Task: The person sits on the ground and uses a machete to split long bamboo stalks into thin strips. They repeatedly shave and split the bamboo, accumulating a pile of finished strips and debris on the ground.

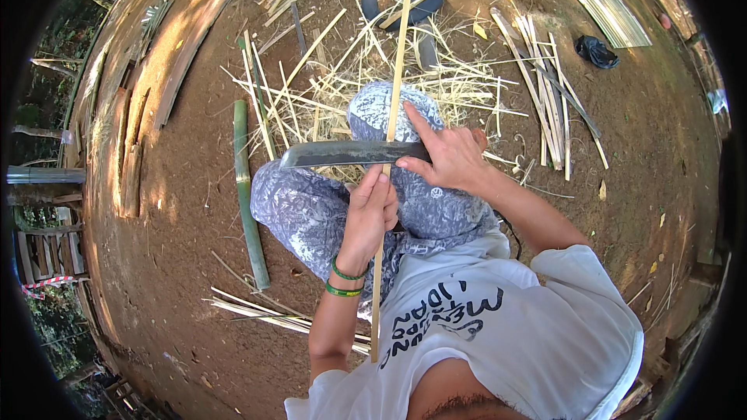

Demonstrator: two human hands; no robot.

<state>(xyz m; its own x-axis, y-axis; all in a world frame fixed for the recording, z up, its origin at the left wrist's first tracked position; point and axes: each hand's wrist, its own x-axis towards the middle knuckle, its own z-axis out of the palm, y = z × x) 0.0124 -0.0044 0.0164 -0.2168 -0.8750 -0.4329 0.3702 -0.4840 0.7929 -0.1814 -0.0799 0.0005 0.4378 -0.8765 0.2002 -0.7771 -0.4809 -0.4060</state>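
Observation:
A long, pale bamboo strip runs from beyond my knees back past my left forearm. My left hand is closed around it, thumb on top, just below the blade. The dark machete lies crosswise over the strip, its broad tip pointing left. Its grip end is in my right hand, whose fingers mostly hide the handle. The right index finger stretches forward beside the strip, and the thumb points left along the blade. Both hands are above my legs in grey-and-white patterned trousers.
Shavings and thin strips litter the dirt ahead. A green bamboo pole lies left, more strips right. Farther off are a black rubber ring, a black plastic bag and planks. Another strip bundle lies near my left elbow.

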